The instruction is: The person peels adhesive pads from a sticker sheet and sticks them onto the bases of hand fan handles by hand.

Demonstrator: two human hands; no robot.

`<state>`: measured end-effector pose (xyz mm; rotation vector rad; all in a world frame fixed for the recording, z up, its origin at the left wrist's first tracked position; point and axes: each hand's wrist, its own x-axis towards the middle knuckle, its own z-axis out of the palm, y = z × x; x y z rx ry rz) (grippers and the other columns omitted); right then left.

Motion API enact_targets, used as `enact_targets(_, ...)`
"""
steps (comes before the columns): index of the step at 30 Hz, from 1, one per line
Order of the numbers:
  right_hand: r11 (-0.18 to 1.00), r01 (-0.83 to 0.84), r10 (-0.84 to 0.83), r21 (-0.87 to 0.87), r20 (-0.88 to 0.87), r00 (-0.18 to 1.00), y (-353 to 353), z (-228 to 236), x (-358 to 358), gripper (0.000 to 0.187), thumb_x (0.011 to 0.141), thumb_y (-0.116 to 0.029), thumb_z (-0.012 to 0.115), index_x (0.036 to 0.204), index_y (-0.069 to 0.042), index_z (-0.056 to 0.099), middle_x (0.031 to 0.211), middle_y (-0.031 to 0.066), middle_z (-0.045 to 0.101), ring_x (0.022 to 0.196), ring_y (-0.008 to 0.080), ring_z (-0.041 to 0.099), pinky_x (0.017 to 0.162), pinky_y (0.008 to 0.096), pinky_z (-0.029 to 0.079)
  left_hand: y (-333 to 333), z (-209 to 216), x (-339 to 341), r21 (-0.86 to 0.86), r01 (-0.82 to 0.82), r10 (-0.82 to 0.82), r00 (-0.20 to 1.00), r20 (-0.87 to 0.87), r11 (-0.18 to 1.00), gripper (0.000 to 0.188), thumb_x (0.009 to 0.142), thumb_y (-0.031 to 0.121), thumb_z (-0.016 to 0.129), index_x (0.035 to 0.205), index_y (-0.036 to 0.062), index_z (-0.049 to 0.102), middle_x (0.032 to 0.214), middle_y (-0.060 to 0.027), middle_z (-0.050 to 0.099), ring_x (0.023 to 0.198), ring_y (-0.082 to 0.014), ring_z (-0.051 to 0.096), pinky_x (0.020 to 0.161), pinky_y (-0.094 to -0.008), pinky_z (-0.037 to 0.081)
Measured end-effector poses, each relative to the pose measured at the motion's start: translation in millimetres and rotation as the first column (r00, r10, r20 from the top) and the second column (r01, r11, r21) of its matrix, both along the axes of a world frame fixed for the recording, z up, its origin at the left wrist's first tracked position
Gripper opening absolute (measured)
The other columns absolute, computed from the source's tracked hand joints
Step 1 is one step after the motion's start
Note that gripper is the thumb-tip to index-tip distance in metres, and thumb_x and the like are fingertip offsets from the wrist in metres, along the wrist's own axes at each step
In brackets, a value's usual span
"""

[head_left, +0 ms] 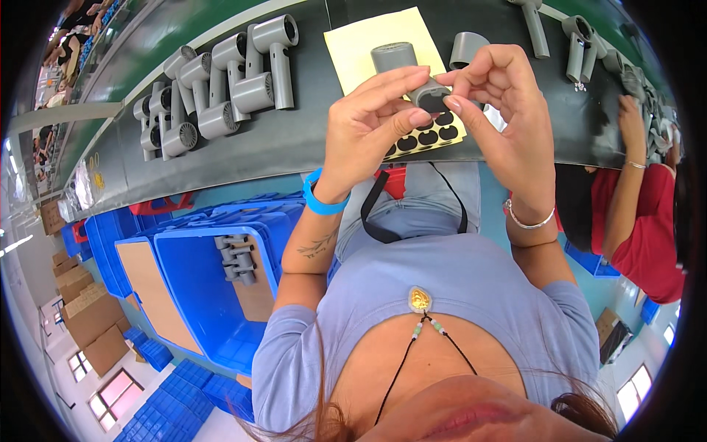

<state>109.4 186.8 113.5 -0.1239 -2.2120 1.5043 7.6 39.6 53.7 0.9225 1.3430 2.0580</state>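
The fingers of the left hand (pixel 361 132) are closed on a grey handle (pixel 425 93), thumb below and the other fingers above, with its dark rounded end facing the person. The fingers of the right hand (pixel 512 107) are curled in, thumb and forefinger only a little apart at the right edge of that end; whether they grip the handle or some small piece on it, I cannot tell. Just beyond the left fingertips stands a grey barrel (pixel 394 56); its join to the handle is hidden by the fingers. Under both sets of fingers a yellow sheet (pixel 350 53) lies on the dark bench (pixel 243 151), with black rounded stickers (pixel 427 138) along its near edge, just below the thumbs. Another grey barrel (pixel 465 50) sits right behind the right fingers. Well to the left of the fingers, many grey hair dryer bodies (pixel 254 92) stand and lean in a cluster; farther right are a few more (pixel 534 29), and a co-worker's hand (pixel 631 121). Below and left of the fingers, a blue crate (pixel 193 276) holds several grey parts (pixel 237 259).
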Motion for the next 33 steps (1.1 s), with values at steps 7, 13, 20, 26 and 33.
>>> enact_targets(7,1.0,0.006,-0.006,0.016,0.003,1.0,1.3,0.6,-1.1,0.029,0.084,0.009,0.061,0.106,-0.001,0.044,0.085,0.0068,0.059,0.096,0.0172,0.065,0.081,0.0262,0.05,1.1,0.5,-0.8,0.004,0.006,-0.006,1.0,-0.005,1.0,0.038,0.085,-0.003,0.067,0.123,-0.0033,0.06,0.126,-0.0173,0.056,0.094,-0.0204,0.067,0.083,-0.0299,0.057)
enact_targets(13,0.999,0.019,-0.019,0.047,0.007,1.0,1.2,0.1,-2.5,0.029,0.084,0.008,0.062,0.105,-0.001,0.044,0.084,0.0062,0.059,0.095,0.0166,0.065,0.081,0.0259,0.05,1.9,1.2,-1.2,0.006,0.005,-0.005,1.0,-0.008,1.0,0.037,0.086,-0.003,0.066,0.123,-0.0034,0.06,0.126,-0.0174,0.056,0.095,-0.0211,0.067,0.083,-0.0302,0.057)
enact_targets(20,0.991,0.06,-0.06,0.121,-0.003,0.998,-1.9,2.2,2.2,0.029,0.084,0.006,0.063,0.107,-0.001,0.046,0.083,0.006,0.06,0.09,0.0157,0.064,0.081,0.0267,0.049,4.0,5.4,5.1,0.0,-0.039,0.039,0.999,-0.013,0.999,0.034,0.086,-0.006,0.065,0.119,-0.0047,0.062,0.124,-0.0171,0.057,0.094,-0.0207,0.067,0.082,-0.0298,0.058)
enact_targets(26,0.951,0.125,-0.14,0.282,0.033,0.99,-3.4,5.9,8.0,0.032,0.082,0.003,0.064,0.109,-0.003,0.047,0.078,0.0059,0.06,0.081,0.0152,0.061,0.077,0.0276,0.046,2.2,5.3,9.8,-0.038,-0.067,0.067,0.998,-0.014,0.997,0.034,0.085,-0.008,0.064,0.118,-0.005,0.063,0.122,-0.0162,0.058,0.09,-0.0173,0.067,0.078,-0.027,0.058)
enact_targets(33,0.91,0.143,-0.173,0.39,0.042,0.984,-2.3,8.0,10.2,0.036,0.079,0.003,0.065,0.108,-0.003,0.046,0.077,0.0058,0.061,0.075,0.0172,0.061,0.077,0.0287,0.046,4.3,4.0,12.1,-0.036,-0.056,0.055,0.998,-0.015,0.998,0.034,0.084,-0.009,0.064,0.117,-0.004,0.063,0.122,-0.0157,0.058,0.089,-0.0148,0.066,0.074,-0.0247,0.057)
